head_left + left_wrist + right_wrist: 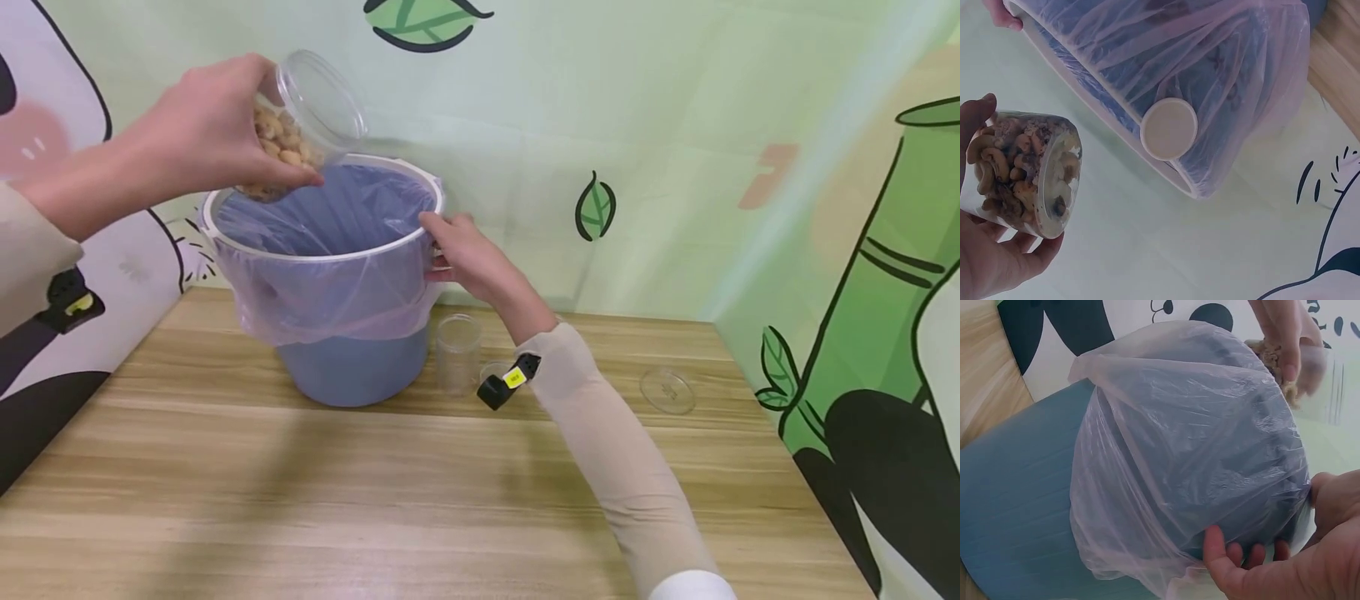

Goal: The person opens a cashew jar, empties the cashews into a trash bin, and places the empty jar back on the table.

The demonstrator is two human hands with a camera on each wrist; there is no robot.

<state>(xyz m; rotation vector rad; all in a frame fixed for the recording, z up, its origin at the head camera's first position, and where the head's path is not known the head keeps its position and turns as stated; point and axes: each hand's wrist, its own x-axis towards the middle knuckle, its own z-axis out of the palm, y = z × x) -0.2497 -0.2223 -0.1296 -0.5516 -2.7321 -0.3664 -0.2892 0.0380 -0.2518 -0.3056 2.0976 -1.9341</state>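
My left hand (206, 125) grips a clear plastic jar (324, 104) tilted on its side above the bin's left rim, its mouth facing right. Cashews (281, 137) lie inside it; in the left wrist view they sit among darker bits near the jar's base (1060, 181). Below stands a blue bin (352, 371) with a white rim, lined with a thin pinkish bag (322, 296) folded over the outside. At the bin's right side my right hand (476, 258) holds the rim and bag, thumb on top and fingers curled outside. The bottom of the bin is hidden.
Right of the bin, a clear jar (458, 354) stands on the wooden table (375, 500). A clear round lid (667, 390) lies farther right. Behind the table hangs a printed green cloth (525, 108). A round white knob (1169, 129) sticks out at the bin's rim.
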